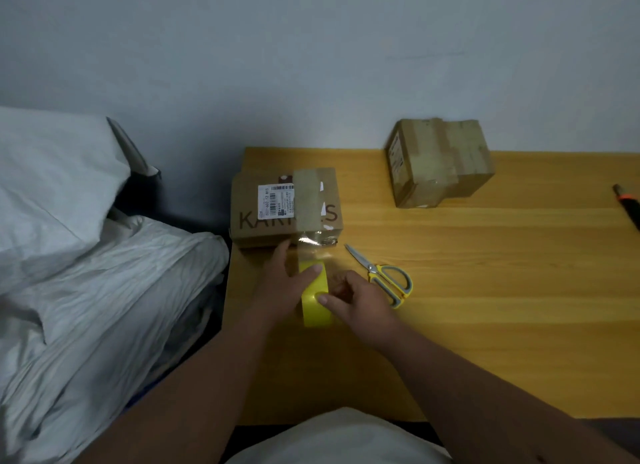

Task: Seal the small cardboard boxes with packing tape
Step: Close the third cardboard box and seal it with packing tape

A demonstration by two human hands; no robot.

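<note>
Box [285, 209] at the table's [502, 290] left rear corner lies straight ahead of both hands, long axis crosswise, printed "KAR…S" under a barcode label. Left hand [280, 283], nearer, touches its front and curls its thumb over the yellow tape roll [315, 295]. Right hand [356, 297] grips the roll; a clear strip spans roll to box. Scissors [384, 278] wait beside; a second box [440, 162] stands well right.

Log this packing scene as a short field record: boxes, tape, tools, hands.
near box: printed box, tape strip over its top
tape roll: yellow roll, clear tape running up to the near box
far box: taped box, apart, by the wall
tool: scissors, right of the roll
left hand: grip on the roll
right hand: grip on the roll
</note>
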